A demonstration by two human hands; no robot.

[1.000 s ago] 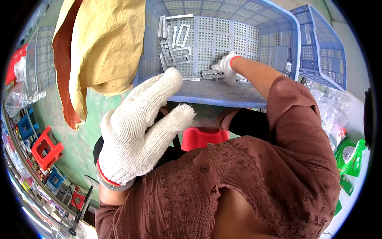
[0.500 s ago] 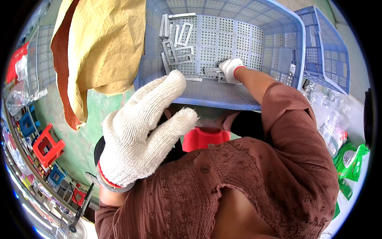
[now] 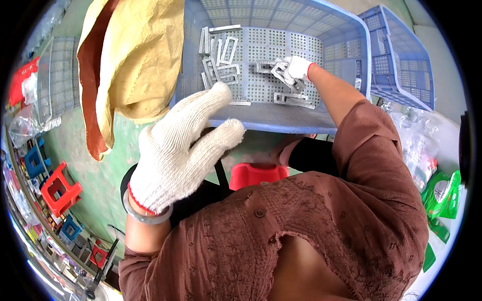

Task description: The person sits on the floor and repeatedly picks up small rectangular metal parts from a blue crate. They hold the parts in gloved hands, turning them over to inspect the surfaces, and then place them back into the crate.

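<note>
My right hand point(image 3: 298, 68), in a white knit glove, is closed on several silver rectangular metal frames point(image 3: 285, 76) inside the blue plastic crate point(image 3: 281, 126). Below that hand, more metal frames point(image 3: 296, 100) lie near the crate's close wall. A loose group of like frames point(image 3: 230, 50) rests on the crate's left side, some overlapping. My left hand point(image 3: 175, 155), gloved too, is raised in front of the crate's near left corner. Its thumb stands apart from the fingers and nothing shows in it. A pale bangle point(image 3: 145, 216) circles that wrist.
A yellow woven sack point(image 3: 143, 60) stands against the crate's left side. Another blue crate point(image 3: 396, 60) stands to the right, near clear plastic bags point(image 3: 409, 135). A red stool point(image 3: 258, 173) shows below the crate; another red stool point(image 3: 61, 188) stands at left.
My right hand has moved away from me with metal frames in it, leaving others by the near wall. My left hand has shifted slightly and stays open. The view has moved a little.
</note>
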